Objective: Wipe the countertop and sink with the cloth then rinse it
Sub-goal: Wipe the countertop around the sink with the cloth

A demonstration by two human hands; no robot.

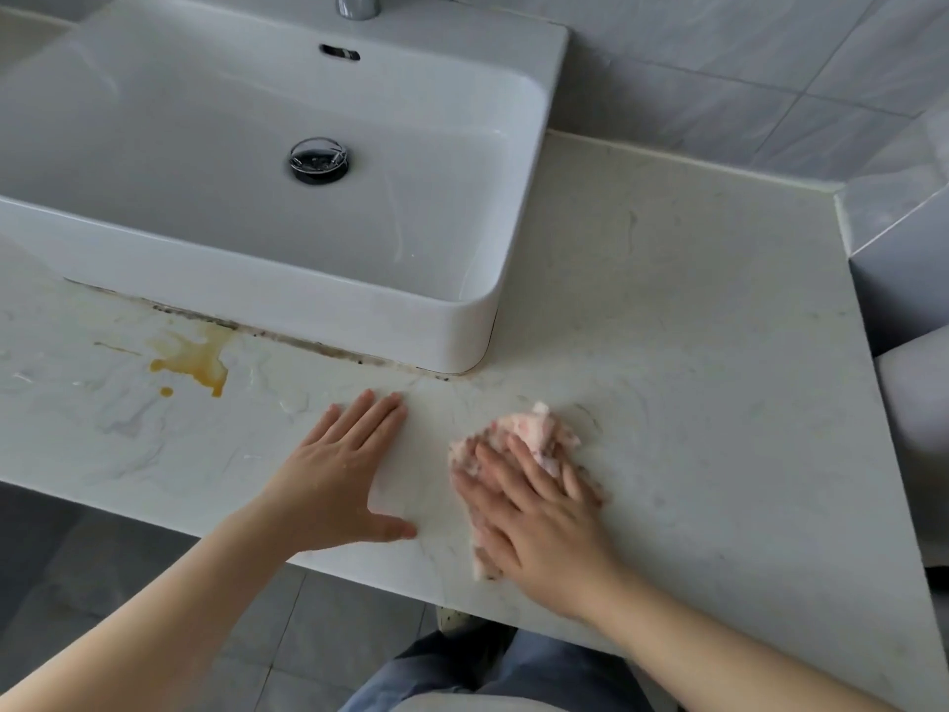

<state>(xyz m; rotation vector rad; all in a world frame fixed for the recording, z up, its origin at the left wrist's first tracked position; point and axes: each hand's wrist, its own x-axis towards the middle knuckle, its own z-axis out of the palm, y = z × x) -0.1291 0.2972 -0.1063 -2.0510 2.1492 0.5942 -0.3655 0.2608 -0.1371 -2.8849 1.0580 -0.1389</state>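
A crumpled pink cloth (534,429) lies on the pale marble countertop (693,326), to the right of the sink's front corner. My right hand (539,511) presses flat on the cloth with straight, spread fingers; the cloth looks blurred. My left hand (339,480) rests flat on the bare countertop beside it, fingers straight and thumb out. The white rectangular sink (462,321) stands behind both hands, with a chrome drain (318,160) in its basin. An orange-brown stain (197,362) marks the countertop at the left, below the sink's front wall.
The base of a chrome tap (358,3) shows at the top edge. Grey tiled walls (770,69) close the back and right sides. Dark grime (308,344) runs along the sink's base seam. The countertop's front edge drops to a grey floor (77,547).
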